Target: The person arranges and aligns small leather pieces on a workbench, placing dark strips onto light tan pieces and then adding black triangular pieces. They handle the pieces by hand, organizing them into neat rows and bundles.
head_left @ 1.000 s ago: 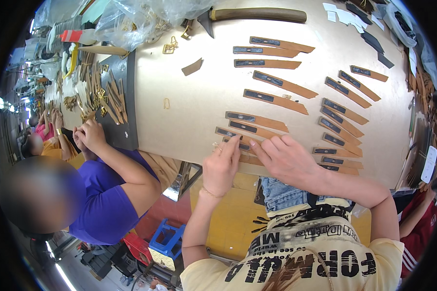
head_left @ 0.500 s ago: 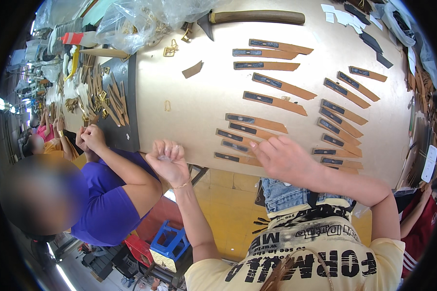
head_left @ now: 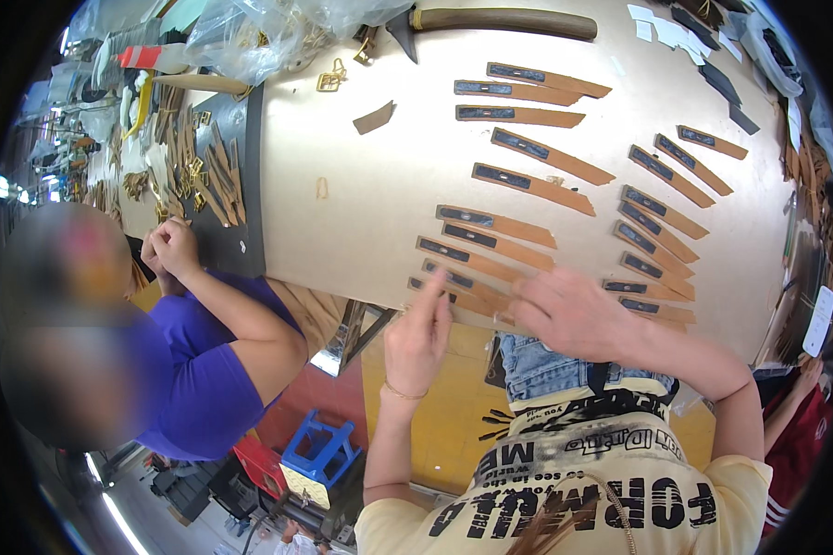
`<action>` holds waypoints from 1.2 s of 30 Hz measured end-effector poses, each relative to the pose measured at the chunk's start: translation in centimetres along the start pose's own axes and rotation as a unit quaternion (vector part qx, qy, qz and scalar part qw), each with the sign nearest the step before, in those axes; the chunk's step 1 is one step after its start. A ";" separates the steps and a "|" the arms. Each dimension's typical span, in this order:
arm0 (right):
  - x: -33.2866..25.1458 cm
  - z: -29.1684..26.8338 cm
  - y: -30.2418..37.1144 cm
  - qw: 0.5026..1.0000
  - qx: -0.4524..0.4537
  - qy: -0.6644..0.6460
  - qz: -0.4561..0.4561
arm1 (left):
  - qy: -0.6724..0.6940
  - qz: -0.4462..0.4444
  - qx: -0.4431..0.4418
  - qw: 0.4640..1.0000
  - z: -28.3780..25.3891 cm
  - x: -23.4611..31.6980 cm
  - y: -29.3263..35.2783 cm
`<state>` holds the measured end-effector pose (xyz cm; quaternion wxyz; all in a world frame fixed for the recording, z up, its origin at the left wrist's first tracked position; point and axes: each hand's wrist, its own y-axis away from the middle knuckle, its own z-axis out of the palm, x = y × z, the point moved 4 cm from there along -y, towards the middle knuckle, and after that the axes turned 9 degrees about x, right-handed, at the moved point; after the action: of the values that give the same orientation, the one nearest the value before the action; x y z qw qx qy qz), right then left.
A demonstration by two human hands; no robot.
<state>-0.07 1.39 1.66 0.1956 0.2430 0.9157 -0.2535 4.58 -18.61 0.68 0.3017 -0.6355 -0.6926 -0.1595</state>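
Purple cloth covers a co-worker (head_left: 208, 379) at far left, whose hands (head_left: 168, 248) meet beside a dark board (head_left: 252, 166) bearing narrow brown strips (head_left: 220, 171) and brassy fittings (head_left: 194, 176). Next comes a crumpled, clear plastic bag (head_left: 259, 42). On the pale, smooth table (head_left: 361, 213) lie a thin loop (head_left: 322, 189), a gold-coloured buckle (head_left: 329, 80) of open rectangular form and a flat brown scrap (head_left: 373, 118).

At the near edge, the left hand (head_left: 418, 338) extends its index finger over the dark ends of the lowest straps in the middle row; whether it grips anything cannot be told. These straps (head_left: 544, 188), tan and apparently leather, are blunt at left and cut obliquely at right. Each visible blunt end bears a dark, slightly glossy patch (head_left: 504, 175), commonly with a small pale slot (head_left: 484, 90). Beyond them lies a hammer (head_left: 504, 23) with a rounded wooden handle.

The right hand (head_left: 569, 314) curls narrowly at the tan ends of the lowest straps, its fingertips partly hidden; its hold cannot be told.

Farther right, a second row (head_left: 680, 217) shows similar patches. Patching therefore appears complete where visible; handling seems centred on the lowest middle straps, and what remains is uncertain. Black pieces (head_left: 720, 83), white pieces (head_left: 680, 35) and bundled brown lengths (head_left: 810, 166) border the right side.
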 end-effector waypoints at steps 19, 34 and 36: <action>-1.5 0.9 0.8 0.995 -0.038 0.080 -0.053 | -0.076 0.177 -0.042 0.980 1.4 0.1 0.0; -1.9 2.2 -0.9 0.989 -0.037 0.130 -0.057 | 0.098 -0.101 -0.020 0.990 0.5 -0.6 -1.0; -2.0 2.4 -0.9 0.989 -0.039 0.132 -0.055 | 0.231 -0.263 0.023 0.936 -0.4 -2.1 -1.2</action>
<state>1.63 -1.31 1.07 0.0679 0.2155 0.9548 -0.1933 3.51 -20.67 -0.11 0.4153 -0.3687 -0.7498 -0.3597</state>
